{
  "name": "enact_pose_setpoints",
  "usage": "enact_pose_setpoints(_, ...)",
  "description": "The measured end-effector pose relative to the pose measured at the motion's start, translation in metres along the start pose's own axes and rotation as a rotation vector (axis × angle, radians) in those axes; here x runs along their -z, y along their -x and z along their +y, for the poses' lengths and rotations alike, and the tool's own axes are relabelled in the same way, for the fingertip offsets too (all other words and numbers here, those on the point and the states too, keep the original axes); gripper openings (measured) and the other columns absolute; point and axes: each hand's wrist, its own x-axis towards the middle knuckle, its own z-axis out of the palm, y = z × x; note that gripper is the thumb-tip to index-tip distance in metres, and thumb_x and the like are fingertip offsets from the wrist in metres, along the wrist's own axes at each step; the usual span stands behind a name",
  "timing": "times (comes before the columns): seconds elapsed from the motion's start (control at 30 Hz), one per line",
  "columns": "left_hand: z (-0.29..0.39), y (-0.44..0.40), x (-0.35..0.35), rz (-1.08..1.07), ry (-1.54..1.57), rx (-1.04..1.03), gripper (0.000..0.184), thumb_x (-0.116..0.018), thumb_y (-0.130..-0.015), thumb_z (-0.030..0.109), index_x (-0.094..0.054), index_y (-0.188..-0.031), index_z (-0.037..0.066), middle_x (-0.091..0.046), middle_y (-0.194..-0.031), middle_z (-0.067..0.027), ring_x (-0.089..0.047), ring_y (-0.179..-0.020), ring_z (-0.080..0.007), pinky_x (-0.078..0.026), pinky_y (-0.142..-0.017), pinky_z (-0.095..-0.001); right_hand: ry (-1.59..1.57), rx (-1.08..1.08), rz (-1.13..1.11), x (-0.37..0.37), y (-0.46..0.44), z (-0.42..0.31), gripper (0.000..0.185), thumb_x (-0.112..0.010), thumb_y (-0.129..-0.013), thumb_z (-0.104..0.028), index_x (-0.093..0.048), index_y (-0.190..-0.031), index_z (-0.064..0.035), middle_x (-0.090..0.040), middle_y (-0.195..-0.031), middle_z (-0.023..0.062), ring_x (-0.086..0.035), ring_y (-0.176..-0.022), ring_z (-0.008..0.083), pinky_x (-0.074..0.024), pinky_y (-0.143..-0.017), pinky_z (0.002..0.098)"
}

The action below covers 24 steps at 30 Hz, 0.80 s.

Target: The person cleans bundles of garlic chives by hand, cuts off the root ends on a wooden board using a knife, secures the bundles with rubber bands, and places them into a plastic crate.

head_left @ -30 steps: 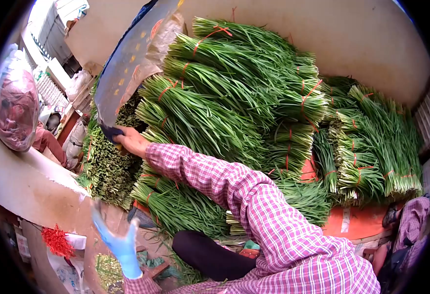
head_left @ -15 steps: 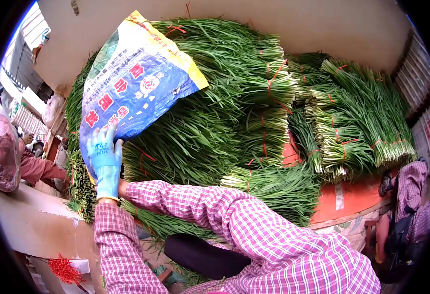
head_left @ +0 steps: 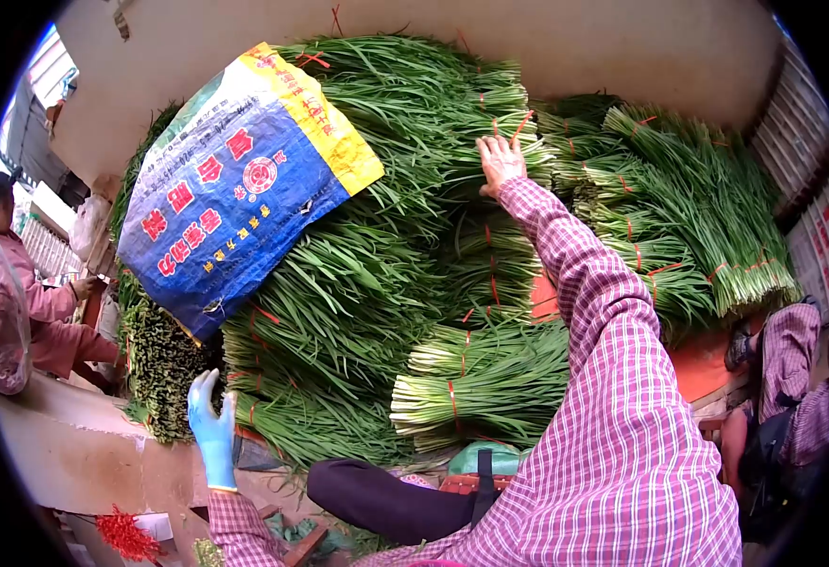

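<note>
My left hand (head_left: pixel 212 427), in a light blue glove, is raised with fingers apart and holds nothing. It is below the blue and yellow printed sack (head_left: pixel 235 189), which lies flat over the left part of the green leafy bundles (head_left: pixel 339 293). My bare right hand (head_left: pixel 501 163) reaches out to the upper middle of the pile, fingers spread, at the pale stem ends of a bundle tied with red string. Whether its fingertips touch the stems I cannot tell. Two tied bundles (head_left: pixel 481 387) lie in front, beside my right sleeve.
More bundles (head_left: pixel 708 208) are stacked at the right on an orange sheet (head_left: pixel 703 367). A person in pink (head_left: pixel 46 293) is at the far left, behind a clear plastic bag. Another person's checked clothing shows at the right edge. Red strings (head_left: pixel 126 534) hang at lower left.
The sack now lies spread over the bundles, released by both hands. My right hand has moved right across the pile, and my left hand has dropped down from the sack.
</note>
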Motion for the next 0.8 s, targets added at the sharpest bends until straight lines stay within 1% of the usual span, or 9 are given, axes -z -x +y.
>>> enact_pose_setpoints(0.17,0.006,0.058,0.033,-0.031,0.213,0.229,0.042,-0.065,-0.079,0.001,-0.057,-0.120,-0.002,-0.059,-0.119,-0.0126,-0.055,-0.111,-0.0226,-0.042,-0.098,-0.0343,-0.022,-0.015,-0.047,-0.040,-0.013,0.007,0.106,-0.086,-0.056,-0.024,-0.027,-0.144,-0.0173,-0.039,-0.142,0.0046,-0.030,-0.136,0.0248,-0.0184,-0.112,0.0530)
enact_pose_setpoints(0.2,0.003,0.070,0.039,-0.008,0.302,0.341,0.040,-0.063,-0.082,0.001,-0.057,-0.121,-0.003,-0.061,-0.116,-0.0119,-0.057,-0.107,-0.0201,-0.044,-0.095,-0.0321,-0.017,-0.010,0.022,-0.046,-0.013,0.008,0.105,-0.085,-0.056,-0.022,-0.028,-0.145,-0.0197,-0.046,-0.134,0.0063,-0.037,-0.130,0.0250,-0.0196,-0.112,0.0525)
enact_pose_setpoints(0.3,0.002,0.092,0.057,0.018,0.413,0.516,0.036,-0.060,-0.085,0.001,-0.056,-0.121,-0.004,-0.063,-0.111,-0.0110,-0.060,-0.098,-0.0163,-0.048,-0.089,-0.0284,0.000,0.084,0.004,-0.046,-0.015,0.016,0.099,-0.080,-0.058,-0.023,-0.029,-0.143,-0.0198,-0.055,-0.108,0.0100,-0.052,-0.110,0.0263,-0.0258,-0.110,0.0491)
enact_pose_setpoints(0.4,0.003,0.107,0.067,0.056,0.511,0.582,0.034,-0.058,-0.087,-0.001,-0.056,-0.121,-0.005,-0.065,-0.104,-0.0110,-0.062,-0.092,-0.0150,-0.049,-0.085,-0.0254,-0.065,0.143,-0.064,-0.026,0.003,0.014,0.096,-0.080,-0.057,-0.035,-0.034,-0.140,-0.0177,-0.057,-0.105,0.0141,-0.054,-0.106,0.0291,-0.0289,-0.108,0.0480)
enact_pose_setpoints(0.47,0.011,0.116,0.069,0.067,0.577,0.631,0.033,-0.058,-0.088,-0.001,-0.056,-0.120,-0.006,-0.065,-0.105,-0.0116,-0.062,-0.093,-0.0156,-0.049,-0.085,-0.0260,-0.110,0.110,-0.150,-0.010,0.036,0.006,0.084,-0.078,-0.057,-0.042,-0.042,-0.127,-0.0117,-0.060,-0.101,0.0151,-0.058,-0.100,0.0294,-0.0375,-0.093,0.0427)
enact_pose_setpoints(0.6,0.063,0.132,0.064,-0.080,0.721,0.622,0.034,-0.060,-0.088,0.004,-0.056,-0.120,-0.006,-0.065,-0.104,-0.0136,-0.063,-0.094,-0.0188,-0.049,-0.088,-0.0294,-0.507,-0.062,-0.589,0.004,0.132,0.004,0.087,-0.076,-0.057,-0.054,-0.045,-0.122,-0.0043,-0.063,-0.106,0.0189,-0.060,-0.100,0.0326,-0.0455,-0.088,0.0418)
enact_pose_setpoints(0.67,0.098,0.141,0.055,-0.214,0.882,0.590,0.041,-0.064,-0.087,0.013,-0.055,-0.120,-0.008,-0.065,-0.106,-0.0158,-0.064,-0.096,-0.0219,-0.049,-0.089,-0.0315,-0.847,-0.092,-0.659,-0.029,0.193,0.005,0.083,-0.076,-0.062,-0.051,-0.047,-0.124,-0.0026,-0.064,-0.106,0.0160,-0.062,-0.099,0.0278,-0.0472,-0.088,0.0383)
enact_pose_setpoints(0.73,0.135,0.148,0.052,-0.396,1.006,0.679,0.050,-0.068,-0.085,0.022,-0.054,-0.122,-0.009,-0.064,-0.111,-0.0188,-0.063,-0.101,-0.0249,-0.050,-0.090,-0.0330,-1.474,-0.099,-0.846,-0.031,0.257,-0.005,0.074,-0.074,-0.070,-0.043,-0.048,-0.126,-0.0028,-0.065,-0.104,0.0110,-0.061,-0.096,0.0200,-0.0474,-0.087,0.0340)
enact_pose_setpoints(0.8,0.150,0.162,0.037,-0.605,1.154,0.689,0.056,-0.069,-0.084,0.025,-0.051,-0.125,-0.009,-0.062,-0.115,-0.0211,-0.062,-0.104,-0.0263,-0.049,-0.092,-0.0338,-1.649,-0.283,-1.065,0.017,0.299,-0.019,0.065,-0.073,-0.075,-0.036,-0.049,-0.125,-0.0034,-0.064,-0.103,0.0078,-0.060,-0.094,0.0158,-0.0469,-0.087,0.0310)
